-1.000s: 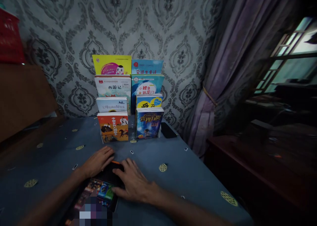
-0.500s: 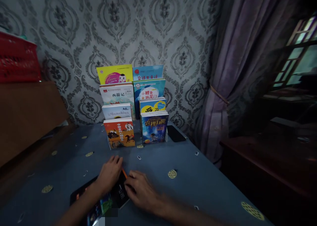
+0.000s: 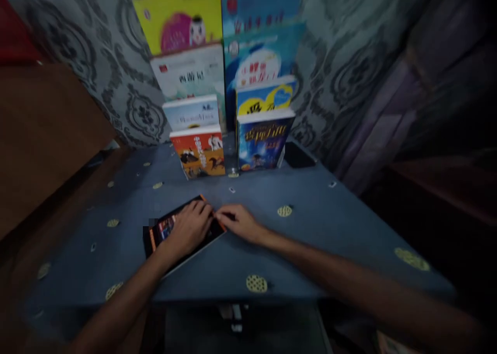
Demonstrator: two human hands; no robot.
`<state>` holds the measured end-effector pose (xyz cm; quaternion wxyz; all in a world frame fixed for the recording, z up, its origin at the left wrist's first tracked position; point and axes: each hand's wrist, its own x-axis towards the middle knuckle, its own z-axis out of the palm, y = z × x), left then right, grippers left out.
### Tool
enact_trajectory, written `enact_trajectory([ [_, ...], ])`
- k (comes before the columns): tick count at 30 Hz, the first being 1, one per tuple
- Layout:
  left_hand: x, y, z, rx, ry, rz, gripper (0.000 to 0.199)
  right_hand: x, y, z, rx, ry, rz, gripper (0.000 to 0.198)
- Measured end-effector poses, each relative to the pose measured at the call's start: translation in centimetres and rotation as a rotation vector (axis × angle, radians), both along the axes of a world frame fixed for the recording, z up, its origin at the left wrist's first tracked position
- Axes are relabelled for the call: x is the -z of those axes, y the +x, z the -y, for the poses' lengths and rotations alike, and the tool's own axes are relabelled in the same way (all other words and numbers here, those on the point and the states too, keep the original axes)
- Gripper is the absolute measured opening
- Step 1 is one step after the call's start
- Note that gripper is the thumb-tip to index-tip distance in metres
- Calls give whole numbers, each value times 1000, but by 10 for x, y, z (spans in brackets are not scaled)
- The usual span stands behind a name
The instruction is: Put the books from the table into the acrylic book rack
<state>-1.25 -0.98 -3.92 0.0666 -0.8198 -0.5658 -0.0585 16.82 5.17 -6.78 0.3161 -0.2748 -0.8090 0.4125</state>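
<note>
A black book (image 3: 213,234) with orange trim and small colour pictures lies at a slant on the table, its pale page edge showing toward me. My left hand (image 3: 191,224) rests across the cover, palm down with fingers extended, hiding much of the middle. At the book's right edge, the thumb and fingers of my right hand (image 3: 241,222) are pinched together on the orange border. Behind them stand two groups of upright books, with an orange book (image 3: 200,155) in front on the left and a blue book (image 3: 264,143) in front on the right.
A dark flat object (image 3: 298,155) lies right of the standing books. The table (image 3: 310,250) has a blue cloth with yellow patterns. A brown box (image 3: 46,142) with something red on it stands at left; patterned wall behind, purple curtain (image 3: 384,121) at right.
My view has tilted down, so the books appear higher and the table's near edge shows. My left hand lies further across the cover. The right fingers have closed at the book's edge.
</note>
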Motion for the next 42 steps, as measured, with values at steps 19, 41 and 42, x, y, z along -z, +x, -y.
enact_trajectory([
  [19,-8,0,20,73,-51,-58,38,3,2,-7,19,-269,-197,24],
  [41,1,0,29,69,40,-12,36,-3,4,-7,-13,-283,-196,26],
  [42,1,1,29,72,47,-24,35,-3,4,-7,-12,-282,-201,26],
])
